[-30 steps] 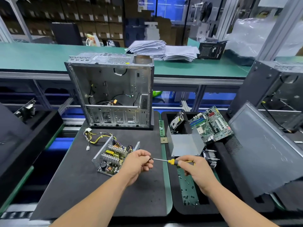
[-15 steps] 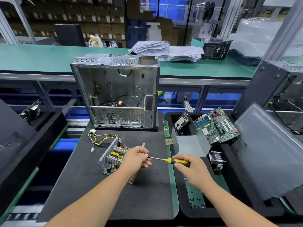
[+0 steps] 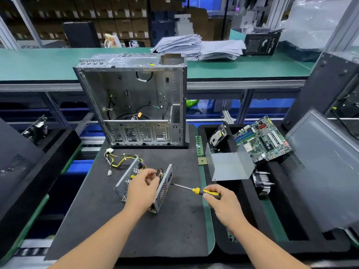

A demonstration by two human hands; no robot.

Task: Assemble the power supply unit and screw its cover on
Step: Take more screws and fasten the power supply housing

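Note:
The open power supply unit (image 3: 124, 183) lies on the black mat, a metal box with perforated walls, its circuit board exposed and its yellow and black cable bundle (image 3: 118, 160) trailing to the upper left. My left hand (image 3: 143, 189) rests over it, fingers curled on its top near the right perforated wall. My right hand (image 3: 223, 204) grips the yellow and black handle of a screwdriver (image 3: 206, 192). The tip of the screwdriver meets the outside of that right wall. The grey bent sheet-metal cover (image 3: 229, 167) sits apart in the right tray.
An empty computer case (image 3: 136, 105) stands upright behind the unit. The right foam tray holds a motherboard (image 3: 262, 140), a hard drive (image 3: 218, 135) and a heatsink (image 3: 262, 183). A memory stick (image 3: 198, 146) and a processor chip (image 3: 202, 161) lie on the green strip. A grey side panel (image 3: 326, 162) leans at right.
My left hand let go of the screwdriver's tip and moved left onto the power supply unit. The screwdriver followed, so that its tip now touches the unit's right wall.

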